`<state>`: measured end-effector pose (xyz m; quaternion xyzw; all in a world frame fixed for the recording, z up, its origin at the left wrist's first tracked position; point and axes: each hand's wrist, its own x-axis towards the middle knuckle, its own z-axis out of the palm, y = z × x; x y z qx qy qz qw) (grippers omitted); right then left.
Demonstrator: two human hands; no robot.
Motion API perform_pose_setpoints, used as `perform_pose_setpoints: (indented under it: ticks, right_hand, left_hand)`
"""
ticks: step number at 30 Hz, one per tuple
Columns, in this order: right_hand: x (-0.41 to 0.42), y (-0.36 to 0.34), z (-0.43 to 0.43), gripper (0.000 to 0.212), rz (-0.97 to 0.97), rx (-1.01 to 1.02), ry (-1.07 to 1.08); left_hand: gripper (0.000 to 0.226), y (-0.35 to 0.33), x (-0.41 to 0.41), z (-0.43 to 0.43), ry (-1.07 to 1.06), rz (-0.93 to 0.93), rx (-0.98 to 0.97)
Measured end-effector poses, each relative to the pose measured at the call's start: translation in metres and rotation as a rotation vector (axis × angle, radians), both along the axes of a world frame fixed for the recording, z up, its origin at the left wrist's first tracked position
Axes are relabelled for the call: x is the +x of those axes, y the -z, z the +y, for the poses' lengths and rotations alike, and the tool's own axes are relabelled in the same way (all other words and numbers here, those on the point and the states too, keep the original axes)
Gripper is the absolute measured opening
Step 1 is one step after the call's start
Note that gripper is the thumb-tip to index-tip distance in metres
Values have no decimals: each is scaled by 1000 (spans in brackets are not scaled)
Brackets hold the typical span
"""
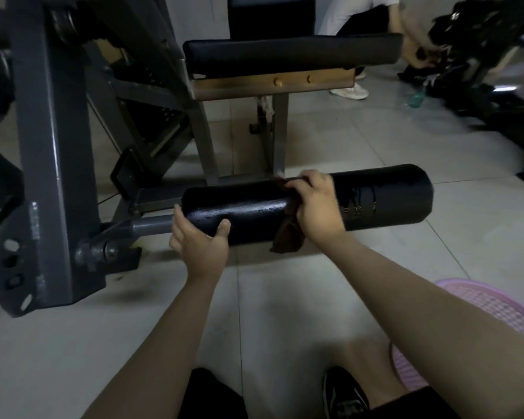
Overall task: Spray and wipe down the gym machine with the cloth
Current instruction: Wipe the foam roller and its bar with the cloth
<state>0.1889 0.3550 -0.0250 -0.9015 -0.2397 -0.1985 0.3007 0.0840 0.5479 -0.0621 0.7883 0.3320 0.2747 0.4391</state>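
Observation:
A black padded roller of the grey gym machine lies across the middle, low above the tiled floor. My left hand grips the roller's left end, thumb on the near side. My right hand presses a dark brown cloth against the roller's middle; the cloth hangs down below my palm. Drips run down the pad to the right of my right hand. A black seat pad sits on the frame behind. No spray bottle is in either hand.
A person stands behind the seat, with one white shoe showing. A green bottle stands on the floor at right beside dark equipment. A pink basket lies near my right forearm. My knees and a black shoe are at the bottom.

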Motion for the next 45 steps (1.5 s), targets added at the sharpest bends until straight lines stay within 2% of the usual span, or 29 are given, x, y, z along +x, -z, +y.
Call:
perform_pose_setpoints:
  ticks: [4, 7, 9, 11, 15, 18, 22, 28, 30, 36, 39, 41, 45]
  right_hand:
    - [18, -1, -50, 49, 54, 31, 252]
    - [17, -12, -45, 52, 137, 137, 317]
    - [11, -23, -24, 54, 136, 188, 250]
    - [5, -27, 4, 52, 116, 188, 96]
    - [-5, -19, 48, 50, 129, 6, -175]
    - [4, -6, 36, 34, 35, -73, -197]
    - [25, -3, 8, 29, -66, -135, -188]
    - [56, -11, -62, 29, 19, -57, 36]
    - [67, -13, -92, 31, 47, -71, 125]
    - [90, -3, -185, 38, 81, 93, 444]
    - [88, 0, -189, 39, 125, 199, 588]
    - [82, -3, -162, 38, 92, 176, 533]
    - [60, -8, -91, 33, -33, 20, 102]
  left_hand:
    - [92, -9, 10, -14, -31, 33, 96]
    - [82, -11, 18, -24, -50, 66, 208]
    - [74, -13, 22, -25, -68, 78, 295]
    - [70, -15, 27, -28, -57, 60, 407]
    - [62, -14, 41, -58, 82, 32, 639]
    - [58, -6, 44, -80, 149, 49, 681]
    - [77, -10, 48, -94, 258, 96, 756]
    - [74, -22, 79, -133, 470, 165, 812]
    - [73, -20, 86, -140, 465, 170, 813]
    - [75, -9, 83, -138, 439, 153, 891]
    - [75, -9, 81, -141, 436, 169, 887]
    - [75, -9, 80, -141, 435, 175, 887]
    - [76, -11, 81, -141, 446, 197, 883]
